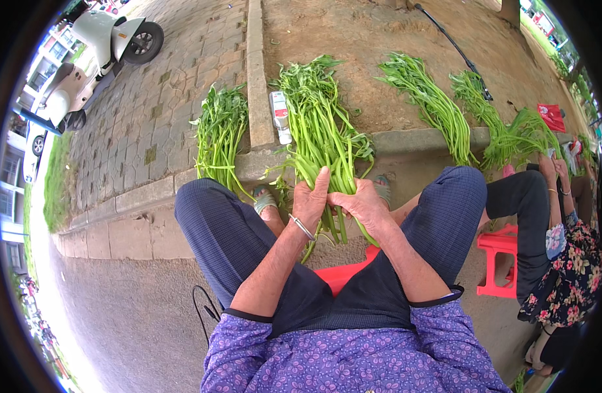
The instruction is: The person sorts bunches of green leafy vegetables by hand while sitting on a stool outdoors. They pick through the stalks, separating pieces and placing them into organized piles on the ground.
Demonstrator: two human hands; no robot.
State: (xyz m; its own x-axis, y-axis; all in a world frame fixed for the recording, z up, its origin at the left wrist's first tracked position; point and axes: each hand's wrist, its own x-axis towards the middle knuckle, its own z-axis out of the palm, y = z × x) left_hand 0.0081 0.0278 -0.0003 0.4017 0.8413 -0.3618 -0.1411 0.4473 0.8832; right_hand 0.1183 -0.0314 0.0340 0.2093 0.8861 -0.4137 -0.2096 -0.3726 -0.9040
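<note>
Between my knees I hold a big bunch of water spinach (317,124), its leafy tops pointing away and its stem ends hanging down toward me. My left hand (309,202) is closed round the stems, a silver bangle on its wrist. Close beside it, my right hand (366,204) grips the same stems from the other side, thumb across them. A second pile of water spinach (221,134) lies to the left, over the kerb edge. Next to the held bunch, a clear bottle (280,118) with a pale cap lies on the kerb.
More water spinach (435,105) lies on the kerb and soil to the right. A person's hands (555,171) hold another bunch at far right, near a red stool (498,261). A black pole (451,46) lies on the soil. A white scooter (94,62) stands on the paving.
</note>
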